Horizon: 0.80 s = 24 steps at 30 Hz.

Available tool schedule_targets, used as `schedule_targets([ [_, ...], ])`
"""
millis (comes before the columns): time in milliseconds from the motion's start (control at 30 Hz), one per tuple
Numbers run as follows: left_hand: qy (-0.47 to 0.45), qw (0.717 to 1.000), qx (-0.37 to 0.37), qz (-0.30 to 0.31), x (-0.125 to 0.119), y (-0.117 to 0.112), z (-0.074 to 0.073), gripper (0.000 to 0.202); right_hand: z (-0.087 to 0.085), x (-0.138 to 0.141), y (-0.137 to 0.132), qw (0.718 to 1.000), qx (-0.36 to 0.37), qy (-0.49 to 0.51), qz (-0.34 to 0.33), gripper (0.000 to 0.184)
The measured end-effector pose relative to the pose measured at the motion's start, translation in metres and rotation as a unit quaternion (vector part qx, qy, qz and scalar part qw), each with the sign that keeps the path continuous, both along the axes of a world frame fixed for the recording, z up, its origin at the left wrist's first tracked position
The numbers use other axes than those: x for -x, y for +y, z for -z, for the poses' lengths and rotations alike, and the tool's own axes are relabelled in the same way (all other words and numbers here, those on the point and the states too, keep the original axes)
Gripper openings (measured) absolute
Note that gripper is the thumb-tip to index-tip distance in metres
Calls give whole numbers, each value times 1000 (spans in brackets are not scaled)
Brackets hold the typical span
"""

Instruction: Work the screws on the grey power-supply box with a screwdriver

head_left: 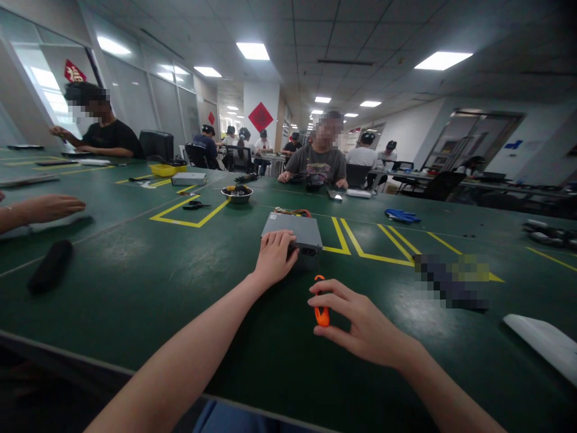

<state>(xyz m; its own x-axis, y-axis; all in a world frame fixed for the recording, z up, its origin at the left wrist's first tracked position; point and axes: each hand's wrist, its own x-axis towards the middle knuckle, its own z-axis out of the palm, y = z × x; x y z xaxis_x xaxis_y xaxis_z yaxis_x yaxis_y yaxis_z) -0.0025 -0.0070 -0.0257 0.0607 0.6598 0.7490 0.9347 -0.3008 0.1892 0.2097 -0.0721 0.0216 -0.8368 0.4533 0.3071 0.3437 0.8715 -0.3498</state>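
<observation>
A grey metal computer power supply (300,228) lies on the green table, with coloured wires at its far side. My left hand (276,255) grips its near left part, fingers over the top and thumb at the front face. Between the thumb and fingertips of my right hand (351,316) is a screwdriver (322,316) with an orange and black handle. Its thin shaft points away from me at the near right corner of the power supply. Whether the tip touches a screw is too small to tell.
Beyond the power supply stand a metal bowl (237,193) with small parts and a yellow tray (167,169). Blue gloves (402,215) lie to the right, a black case (50,266) to the left. Another person's hand (49,210) reaches in at left. A person (315,159) sits opposite.
</observation>
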Motion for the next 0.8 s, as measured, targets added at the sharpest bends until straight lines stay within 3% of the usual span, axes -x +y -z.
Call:
schedule_targets([
  [100, 1, 1000, 1, 3, 0, 0, 0, 21, 6, 0, 2, 999, -7, 33, 16, 24],
  [267, 4, 1000, 4, 6, 1, 0, 0, 22, 5, 1, 1, 999, -6, 34, 7, 33],
  [433, 3, 1000, 6, 7, 1, 0, 0, 22, 6, 1, 1, 998, -49, 48, 1, 23],
  [533, 0, 1000, 9, 6, 0, 0, -1, 22, 9, 1, 2, 996, -34, 78, 19, 24],
  [667, 0, 1000, 11, 6, 0, -1, -1, 23, 6, -1, 1, 998, -20, 53, 7, 32],
  [800, -1, 1000, 10, 5, 0, 0, 0, 22, 8, 0, 1, 998, -58, 29, 7, 28],
])
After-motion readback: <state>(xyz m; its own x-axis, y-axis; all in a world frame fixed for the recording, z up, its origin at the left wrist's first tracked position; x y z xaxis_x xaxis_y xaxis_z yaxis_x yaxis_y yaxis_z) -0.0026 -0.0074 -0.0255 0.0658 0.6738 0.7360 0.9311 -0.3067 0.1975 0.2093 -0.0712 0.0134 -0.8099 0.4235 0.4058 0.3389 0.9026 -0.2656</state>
